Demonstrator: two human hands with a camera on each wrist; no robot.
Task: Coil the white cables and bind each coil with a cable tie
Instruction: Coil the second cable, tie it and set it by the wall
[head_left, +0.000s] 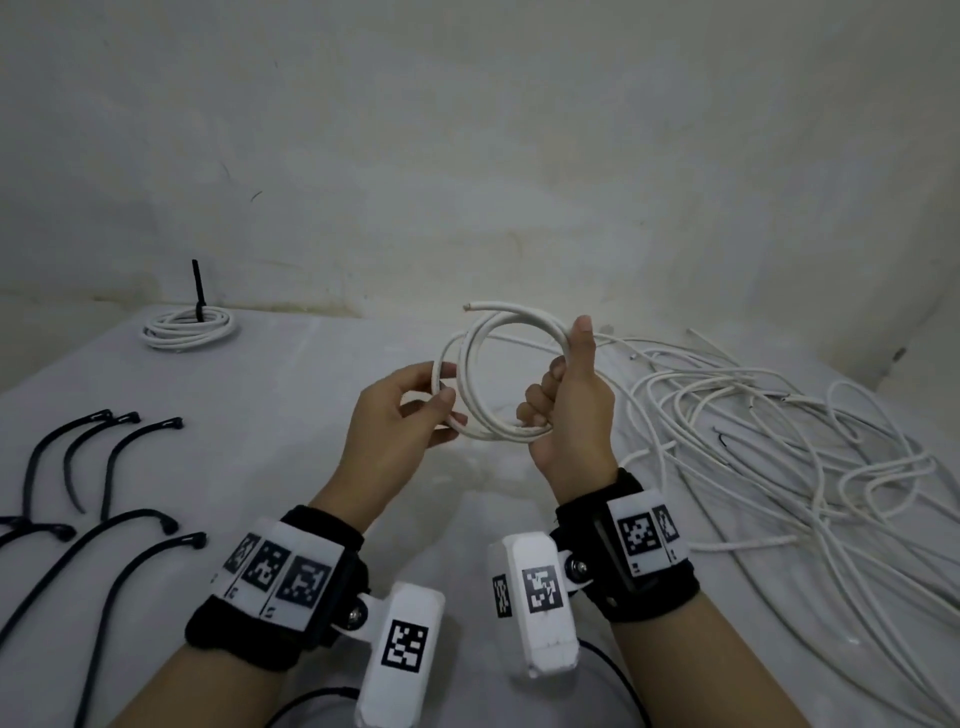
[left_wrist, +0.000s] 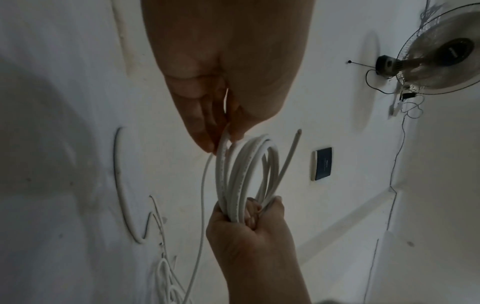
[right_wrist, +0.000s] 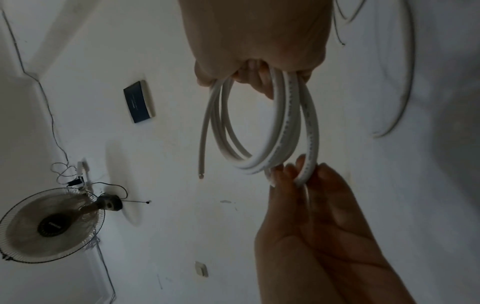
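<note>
**White cable coil held between both hands above the table**

Head view: right hand (head_left: 569, 410) fisted round the right side of a white cable coil (head_left: 483, 374), thumb up along the loops, fingers clamped. Left hand (head_left: 400, 421) pinches the coil's left side between thumb and fingertips. The coil is held above the table (head_left: 291, 395), a free end sticking out at its top. Loose white cables (head_left: 779, 447) lie tangled on the table at right. A bound coil (head_left: 188, 327) with a black tie standing up sits far left. Loose black cable ties (head_left: 104, 467) are spread near left.

Left wrist view: left hand (left_wrist: 223, 82), fingertips together on the loops of the coil (left_wrist: 241, 176); right hand (left_wrist: 249, 230) clenched on the opposite side. A wall fan (left_wrist: 441, 53) behind.

Right wrist view: right hand (right_wrist: 257, 41) wrapped round the coil (right_wrist: 259, 127); left hand (right_wrist: 311, 226) pinching its far edge, cable end hanging free.
</note>
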